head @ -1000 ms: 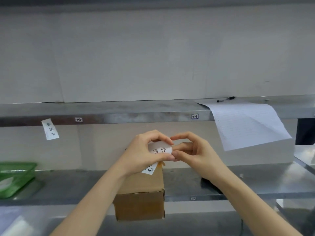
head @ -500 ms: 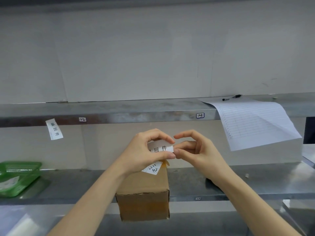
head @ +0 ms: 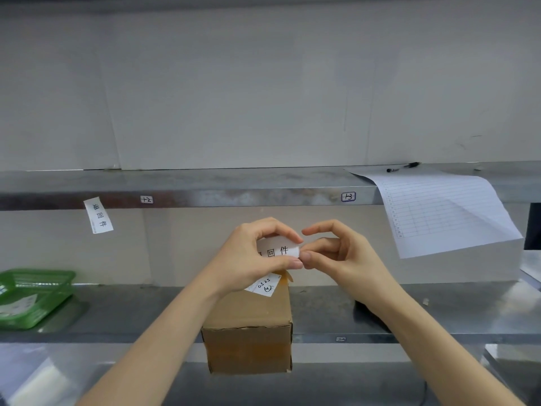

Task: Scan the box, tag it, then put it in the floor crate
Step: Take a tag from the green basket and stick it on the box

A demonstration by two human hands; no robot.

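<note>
A brown cardboard box (head: 248,332) stands on the steel shelf (head: 322,320), overhanging its front edge, with a small handwritten white sticker (head: 265,285) on its top. Above the box, both my hands meet over a white printed tag (head: 278,251). My left hand (head: 251,256) pinches the tag between thumb and fingers. My right hand (head: 336,253) pinches the tag's right end with thumb and forefinger. Most of the tag is hidden behind my left fingers. No floor crate or scanner is in view.
A green plastic basket (head: 32,297) sits at the shelf's left end. An upper steel shelf (head: 205,186) carries a hanging white tag (head: 98,215), a ruled paper sheet (head: 445,212) drooping over its edge, and a black pen (head: 403,166). A dark object (head: 369,316) lies behind my right wrist.
The view has shifted slightly, so the shelf items drift right in the frame. Both hands stay together on the tag above the box, with only small finger movement.
</note>
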